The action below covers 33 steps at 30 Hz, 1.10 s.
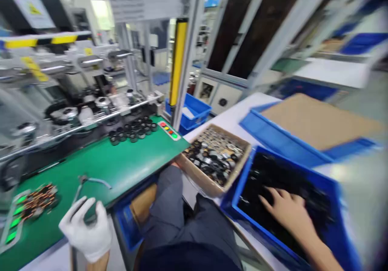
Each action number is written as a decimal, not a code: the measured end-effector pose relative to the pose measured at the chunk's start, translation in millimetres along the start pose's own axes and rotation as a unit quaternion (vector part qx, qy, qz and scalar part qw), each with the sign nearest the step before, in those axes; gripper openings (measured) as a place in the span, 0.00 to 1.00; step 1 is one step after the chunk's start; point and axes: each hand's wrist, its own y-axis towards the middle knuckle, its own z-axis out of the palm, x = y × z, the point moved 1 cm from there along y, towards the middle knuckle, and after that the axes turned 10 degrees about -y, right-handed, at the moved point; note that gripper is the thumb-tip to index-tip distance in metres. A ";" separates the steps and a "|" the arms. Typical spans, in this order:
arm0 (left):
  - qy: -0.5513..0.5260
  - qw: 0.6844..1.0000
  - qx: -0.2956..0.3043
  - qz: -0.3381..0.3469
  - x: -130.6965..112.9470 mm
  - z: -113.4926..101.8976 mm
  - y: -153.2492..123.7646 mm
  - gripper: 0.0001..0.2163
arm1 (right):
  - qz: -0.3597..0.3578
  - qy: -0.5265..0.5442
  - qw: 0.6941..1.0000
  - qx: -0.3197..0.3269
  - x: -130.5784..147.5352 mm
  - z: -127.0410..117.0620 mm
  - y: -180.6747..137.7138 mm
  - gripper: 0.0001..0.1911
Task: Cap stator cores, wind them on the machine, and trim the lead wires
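My left hand [87, 228], in a white glove, hovers at the front edge of the green work mat [121, 170]. Its fingers are curved but apart, and I see nothing held in them. Just beyond it on the mat lies a pair of pliers [83, 178] with splayed handles. My bare right hand [287, 208] reaches into a blue bin [263, 228] full of small black parts [273, 170]. The fingers are spread over the parts, with some fingertips hidden among them. Blur keeps me from telling the parts' exact kind.
A cardboard box [201, 182] of mixed small parts stands left of the bin. Copper-coloured pieces [41, 200] and black round parts [133, 131] lie on the mat. A machine fixture [75, 129] runs along the back, beside a yellow-edged post [178, 60]. Cardboard [321, 119] covers another blue bin.
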 end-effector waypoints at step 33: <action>0.017 0.641 0.717 0.271 -369.3 454.5 -47.4 0.18 | 0.323 0.581 0.740 0.105 -56.1 13.1 17.3 0.24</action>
